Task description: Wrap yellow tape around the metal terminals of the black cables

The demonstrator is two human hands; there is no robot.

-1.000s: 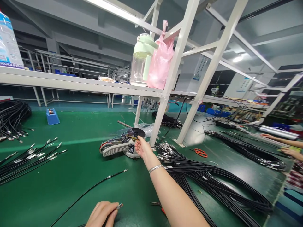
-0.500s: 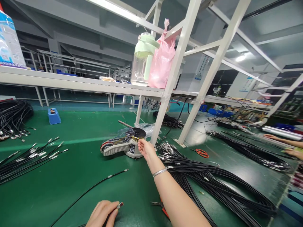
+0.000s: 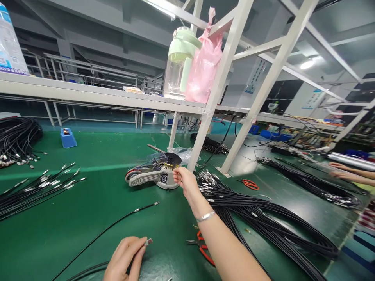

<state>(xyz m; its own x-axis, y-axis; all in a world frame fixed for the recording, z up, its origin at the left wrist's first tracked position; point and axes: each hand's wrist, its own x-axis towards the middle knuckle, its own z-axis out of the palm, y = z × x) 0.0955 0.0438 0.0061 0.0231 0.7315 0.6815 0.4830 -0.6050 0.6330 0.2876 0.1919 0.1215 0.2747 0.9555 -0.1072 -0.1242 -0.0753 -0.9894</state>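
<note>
My left hand [image 3: 125, 257], low in the frame, is closed on a black cable whose metal connector [image 3: 148, 242] pokes out past thumb and forefinger. My right hand [image 3: 185, 182] is pinched beside a grey dispenser [image 3: 159, 176] with a round black disc [image 3: 172, 159]. Small yellow pieces [image 3: 169, 165] line the disc's front edge. Whatever lies between the right fingertips is too small to make out. One loose cable [image 3: 114, 227] with a metal end lies on the green mat left of the dispenser. Red-handled pliers [image 3: 202, 248] rest partly under my right forearm.
Cable bundles lie at the left [image 3: 38, 191] and right [image 3: 263, 222]. Orange-handled scissors [image 3: 249, 184] sit behind the right bundle. White frame posts [image 3: 216, 82] rise from the table, under a shelf [image 3: 102, 93] bearing a jug [image 3: 178, 64]. At far right are another person's hands [image 3: 340, 171].
My right hand has drawn slightly right from the disc's edge, still pinched. The left hand keeps its hold on the cable. More of the pliers shows, and the view has shifted a little.
</note>
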